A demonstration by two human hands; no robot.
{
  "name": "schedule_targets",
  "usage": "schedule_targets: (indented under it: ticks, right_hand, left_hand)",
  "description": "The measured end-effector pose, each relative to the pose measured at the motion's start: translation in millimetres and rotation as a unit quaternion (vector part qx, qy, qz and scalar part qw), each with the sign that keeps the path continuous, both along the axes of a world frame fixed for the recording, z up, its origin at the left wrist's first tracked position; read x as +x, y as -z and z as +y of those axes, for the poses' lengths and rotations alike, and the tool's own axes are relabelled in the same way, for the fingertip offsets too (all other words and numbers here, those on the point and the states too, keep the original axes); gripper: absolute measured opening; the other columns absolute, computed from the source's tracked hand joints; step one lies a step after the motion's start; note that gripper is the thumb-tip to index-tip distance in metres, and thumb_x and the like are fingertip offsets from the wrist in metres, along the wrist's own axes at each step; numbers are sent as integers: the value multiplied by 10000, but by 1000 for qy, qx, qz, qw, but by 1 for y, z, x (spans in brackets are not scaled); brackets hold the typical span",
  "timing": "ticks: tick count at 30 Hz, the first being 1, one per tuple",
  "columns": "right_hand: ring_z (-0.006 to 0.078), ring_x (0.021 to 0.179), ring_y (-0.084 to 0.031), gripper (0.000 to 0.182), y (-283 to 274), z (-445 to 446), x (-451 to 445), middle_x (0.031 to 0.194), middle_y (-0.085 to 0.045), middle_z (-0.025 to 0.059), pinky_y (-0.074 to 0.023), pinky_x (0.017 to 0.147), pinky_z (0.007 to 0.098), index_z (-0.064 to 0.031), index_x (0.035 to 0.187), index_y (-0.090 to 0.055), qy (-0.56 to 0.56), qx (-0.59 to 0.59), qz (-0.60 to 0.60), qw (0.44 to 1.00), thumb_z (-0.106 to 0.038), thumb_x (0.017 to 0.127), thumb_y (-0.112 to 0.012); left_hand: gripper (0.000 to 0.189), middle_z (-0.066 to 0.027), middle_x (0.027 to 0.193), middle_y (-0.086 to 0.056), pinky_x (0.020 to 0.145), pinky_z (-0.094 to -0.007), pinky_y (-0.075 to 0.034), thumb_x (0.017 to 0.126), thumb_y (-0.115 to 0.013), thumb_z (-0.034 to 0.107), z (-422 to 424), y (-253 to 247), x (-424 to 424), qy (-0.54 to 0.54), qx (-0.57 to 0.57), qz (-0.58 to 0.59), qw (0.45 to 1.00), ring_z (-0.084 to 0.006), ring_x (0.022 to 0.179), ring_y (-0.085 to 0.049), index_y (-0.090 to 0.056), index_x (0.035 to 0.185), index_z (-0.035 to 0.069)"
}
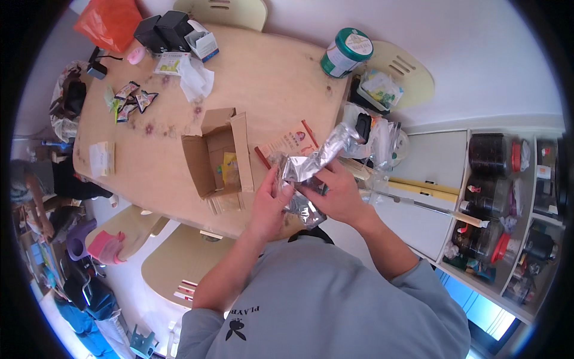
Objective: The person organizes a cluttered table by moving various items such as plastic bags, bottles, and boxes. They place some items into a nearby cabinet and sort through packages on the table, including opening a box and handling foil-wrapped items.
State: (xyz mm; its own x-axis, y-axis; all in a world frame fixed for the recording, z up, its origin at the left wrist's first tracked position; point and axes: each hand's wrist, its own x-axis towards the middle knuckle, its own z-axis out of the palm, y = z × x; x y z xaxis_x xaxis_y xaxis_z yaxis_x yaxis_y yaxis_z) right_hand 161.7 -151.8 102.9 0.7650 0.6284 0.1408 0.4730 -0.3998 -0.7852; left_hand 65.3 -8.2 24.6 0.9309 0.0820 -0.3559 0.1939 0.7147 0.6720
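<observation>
Both my hands grip a crinkled silver foil bag point(309, 167) just above the table's near edge. My left hand point(271, 202) pinches its left side between thumb and fingers. At the right side, my right hand point(338, 193) holds the foil, with one end of it sticking up towards the back right. What the bag contains is hidden. Behind it lies a flat orange-and-white printed packet point(291, 142) with red edges. Left of my hands stands an opened cardboard box point(244, 152), flaps up, with a yellow packet point(230, 168) inside.
Several small snack packets point(128, 101) lie on the table point(251, 76) at the left. Black boxes point(172, 30) and a white tissue point(196, 80) are farther back. A green-and-white tub point(346, 53) stands at the far right corner. Chairs point(188, 264) surround the table; another person point(38, 193) is at far left.
</observation>
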Motion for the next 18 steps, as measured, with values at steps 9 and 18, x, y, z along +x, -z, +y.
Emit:
schedule_targets:
  ticks: [9,18]
  right_hand:
    - [247,792,-620,110,-22,-2,3,923,-601,106,-509,673,327,-22,876,-687,6,64,4,998,-26,768,-702]
    - [70,702,-546,66,-29,-19,0,828,-591,37,-447,613,228,7,901,-588,92,91,235,963,-54,898,-609]
  left_hand:
    - [524,-84,1346,-521,1039,-422,-416,1009,-418,443,-4,-22,6,17,-272,58,961,-229,1234,-508,-423,1392,85]
    - [557,-102,1312,-565,1016,-437,-437,1001,-392,489,-5,-34,18,38,-280,69,957,-250,1211,-543,-455,1379,85]
